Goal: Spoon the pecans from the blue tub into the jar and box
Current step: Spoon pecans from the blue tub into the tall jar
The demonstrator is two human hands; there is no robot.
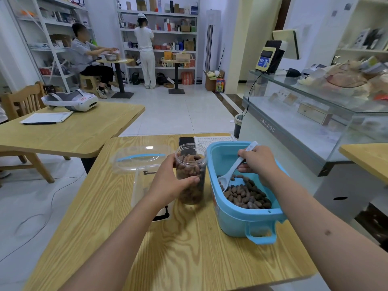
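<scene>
Brown oval pecans point(247, 196) heaped at the near end of the one light-blue rectangular plastic tub point(247, 219), far end of its floor bare; too many to count. One pale long-handled plastic spoon point(233, 171) dipped bowl-down at the edge of the heap, angled to scoop; pinched by its handle in the right hand point(259, 160), fingers curled around it. One clear round plastic jar point(191, 175), lidless, standing upright and touching the tub's left wall, probably so each spoonful travels only a short way; filled nearly to the neck with pecans; gripped around its side by the left hand point(170, 181), thumb in front, likely to steady it against tipping. One clear plastic box point(144, 185) just left of the jar, mostly hidden by the left hand; contents not discernible; one clear lid with a blue handle point(140, 157) lying behind it, set aside to leave openings free. All on one light wooden table point(178, 248); one dark phone point(186, 141) at its far edge.
</scene>
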